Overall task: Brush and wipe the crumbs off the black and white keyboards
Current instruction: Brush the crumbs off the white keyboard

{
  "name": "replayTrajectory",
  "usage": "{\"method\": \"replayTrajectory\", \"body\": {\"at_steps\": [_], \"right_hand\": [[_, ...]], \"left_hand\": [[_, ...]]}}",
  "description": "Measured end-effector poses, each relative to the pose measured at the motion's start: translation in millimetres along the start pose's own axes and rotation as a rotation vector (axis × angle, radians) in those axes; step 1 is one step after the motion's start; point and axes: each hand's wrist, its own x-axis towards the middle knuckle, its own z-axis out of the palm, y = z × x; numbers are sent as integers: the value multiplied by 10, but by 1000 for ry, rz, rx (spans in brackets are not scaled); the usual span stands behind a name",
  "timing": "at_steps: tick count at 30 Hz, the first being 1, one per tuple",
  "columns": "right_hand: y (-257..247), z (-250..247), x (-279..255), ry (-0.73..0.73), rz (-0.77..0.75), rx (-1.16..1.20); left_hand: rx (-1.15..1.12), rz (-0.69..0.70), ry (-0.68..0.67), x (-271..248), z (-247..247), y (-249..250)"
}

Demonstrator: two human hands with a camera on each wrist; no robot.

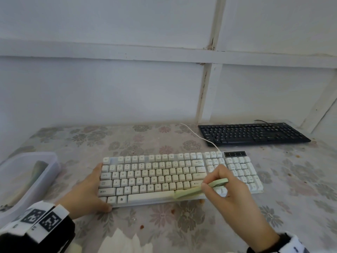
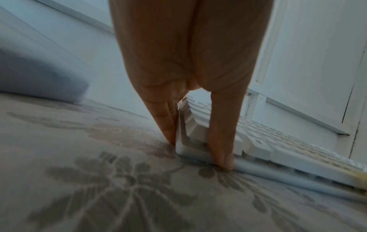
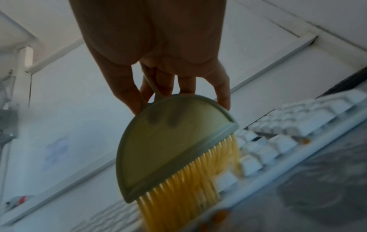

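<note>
A white keyboard (image 1: 164, 178) lies in the middle of the floral table. My left hand (image 1: 89, 190) grips its left end, thumb on the front edge (image 2: 222, 150) and fingers (image 2: 166, 125) along the side. My right hand (image 1: 228, 192) holds a small green brush (image 1: 198, 189) by its handle. The brush's half-round green back (image 3: 168, 149) and yellow bristles (image 3: 188, 188) sit on the keys at the right end of the space bar row. A black keyboard (image 1: 253, 133) lies at the back right, untouched.
A clear plastic tub (image 1: 23, 179) stands at the left edge of the table. Orange-brown crumbs (image 1: 141, 226) dot the tablecloth in front of the white keyboard and to its right. White cloth or paper (image 1: 124, 241) lies at the near edge. A wall closes off the back.
</note>
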Motion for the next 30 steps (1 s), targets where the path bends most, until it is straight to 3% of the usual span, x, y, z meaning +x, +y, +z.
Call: {"method": "replayTrajectory", "body": {"at_steps": [3,7,15,25,30], "right_hand": [[115,-172,-7,4,48,-69],[115,-379,4,118,24,-210],[125,-301,-30,63,9,11],[293,-776,-59,188,53,-162],[371,-739,-76,139,22,-106]], "left_hand": [[6,-4,-4,-9,1,8],[21,-13,1,-3,11,21],[-5,-4,-8,-14,2,32],[17,-20,-4,-26,0,38],[4,-28,-8,-15,2,40]]}}
